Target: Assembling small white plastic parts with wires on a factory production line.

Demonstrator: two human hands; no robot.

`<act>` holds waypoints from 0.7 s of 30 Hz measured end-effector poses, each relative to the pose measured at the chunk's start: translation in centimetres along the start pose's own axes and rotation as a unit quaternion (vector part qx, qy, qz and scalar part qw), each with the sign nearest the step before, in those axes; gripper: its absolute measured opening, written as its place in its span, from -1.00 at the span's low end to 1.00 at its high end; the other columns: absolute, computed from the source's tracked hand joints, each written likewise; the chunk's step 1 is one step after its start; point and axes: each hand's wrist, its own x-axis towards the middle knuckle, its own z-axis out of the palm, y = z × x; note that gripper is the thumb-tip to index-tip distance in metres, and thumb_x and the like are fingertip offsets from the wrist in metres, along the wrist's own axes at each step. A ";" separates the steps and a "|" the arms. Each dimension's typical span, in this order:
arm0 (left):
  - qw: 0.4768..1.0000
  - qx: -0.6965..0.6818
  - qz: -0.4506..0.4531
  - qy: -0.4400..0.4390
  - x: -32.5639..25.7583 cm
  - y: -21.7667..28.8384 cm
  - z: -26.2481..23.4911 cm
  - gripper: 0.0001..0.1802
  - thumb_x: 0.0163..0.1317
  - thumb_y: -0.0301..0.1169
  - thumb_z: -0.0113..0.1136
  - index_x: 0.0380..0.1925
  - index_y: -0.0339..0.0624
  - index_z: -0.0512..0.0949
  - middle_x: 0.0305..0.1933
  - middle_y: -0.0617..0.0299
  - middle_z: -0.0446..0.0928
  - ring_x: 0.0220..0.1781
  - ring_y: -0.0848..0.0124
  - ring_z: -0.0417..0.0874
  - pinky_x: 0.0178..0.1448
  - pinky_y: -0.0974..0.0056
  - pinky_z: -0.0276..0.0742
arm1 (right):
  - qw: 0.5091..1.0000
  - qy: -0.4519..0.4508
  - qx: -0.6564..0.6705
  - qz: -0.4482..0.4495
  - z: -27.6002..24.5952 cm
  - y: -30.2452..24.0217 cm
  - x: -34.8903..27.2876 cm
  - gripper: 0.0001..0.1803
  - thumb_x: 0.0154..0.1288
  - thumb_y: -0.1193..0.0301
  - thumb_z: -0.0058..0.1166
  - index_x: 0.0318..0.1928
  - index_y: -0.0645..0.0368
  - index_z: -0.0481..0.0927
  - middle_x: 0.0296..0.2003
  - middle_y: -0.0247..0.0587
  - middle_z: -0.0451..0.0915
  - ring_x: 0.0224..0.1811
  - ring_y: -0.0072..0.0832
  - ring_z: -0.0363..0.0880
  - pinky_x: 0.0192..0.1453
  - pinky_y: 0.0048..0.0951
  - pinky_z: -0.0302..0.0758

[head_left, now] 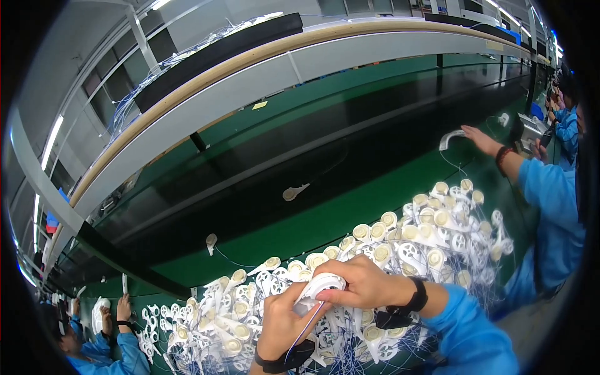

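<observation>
My left hand point(282, 322) and my right hand point(357, 281) are both closed on one white round plastic part point(319, 289), held just above a big heap of the same white parts point(412, 240) on the green bench. Thin blue and red wires point(306, 331) trail from the held part down across my left palm. Each wrist carries a black band.
A black conveyor belt point(350, 144) runs beyond the green strip, with single white parts point(294, 192) lying on it. On the right a person in a blue sleeve point(550, 206) reaches to a white part point(451, 139) on the belt. Another person's hands point(119, 312) work at lower left.
</observation>
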 end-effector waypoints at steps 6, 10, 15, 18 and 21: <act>1.000 0.015 0.011 -0.002 0.3 -0.5 -0.9 -0.22 -0.07 0.01 0.51 0.05 -0.30 0.52 -0.11 -0.08 0.66 -0.08 0.13 0.73 -0.04 0.18 0.59 | 0.996 0.049 0.039 0.066 -0.4 -0.2 0.5 -0.65 0.32 0.22 0.19 -0.05 0.23 0.56 -0.35 -0.11 0.67 -0.36 -0.39 0.68 -0.29 -0.44 0.55; 0.978 -0.116 0.048 0.164 0.3 -0.5 -2.4 0.08 -0.04 0.44 0.19 0.21 -0.30 0.40 0.18 0.02 0.50 0.25 0.15 0.47 0.29 0.09 0.34 | 0.969 0.165 0.076 0.169 -4.1 1.8 1.9 -0.73 0.38 0.30 0.13 -0.11 0.28 0.57 -0.35 -0.29 0.63 -0.36 -0.61 0.57 -0.26 -0.54 0.52; 0.986 -0.086 0.023 0.142 -0.2 -3.3 -5.6 -0.15 0.05 0.21 0.30 0.12 -0.29 0.48 0.12 0.05 0.56 0.17 0.23 0.55 0.25 0.14 0.39 | 0.917 0.238 0.054 0.314 -12.0 6.7 2.5 -0.62 0.43 0.08 0.04 -0.15 0.18 0.59 -0.58 -0.50 0.44 -0.61 -0.76 0.32 -0.60 -0.69 0.20; 0.985 -0.132 0.008 0.112 -0.9 -5.6 -6.4 -0.25 0.09 0.11 0.31 0.09 -0.28 0.50 0.04 0.09 0.62 0.11 0.25 0.60 0.22 0.18 0.42 | 0.883 0.294 0.032 0.364 -16.0 9.7 1.3 -0.61 0.41 0.02 0.03 -0.20 0.11 0.55 -0.58 -0.47 0.34 -0.63 -0.72 0.20 -0.59 -0.61 0.16; 0.989 -0.136 -0.012 0.059 -1.5 -6.6 -6.5 -0.40 0.12 -0.10 0.35 0.07 -0.27 0.52 -0.01 0.13 0.65 0.09 0.29 0.62 0.19 0.21 0.44 | 0.859 0.328 0.011 0.392 -19.6 14.3 -0.6 -0.57 0.40 -0.03 0.01 -0.24 0.11 0.53 -0.60 -0.44 0.35 -0.65 -0.66 0.23 -0.62 -0.57 0.17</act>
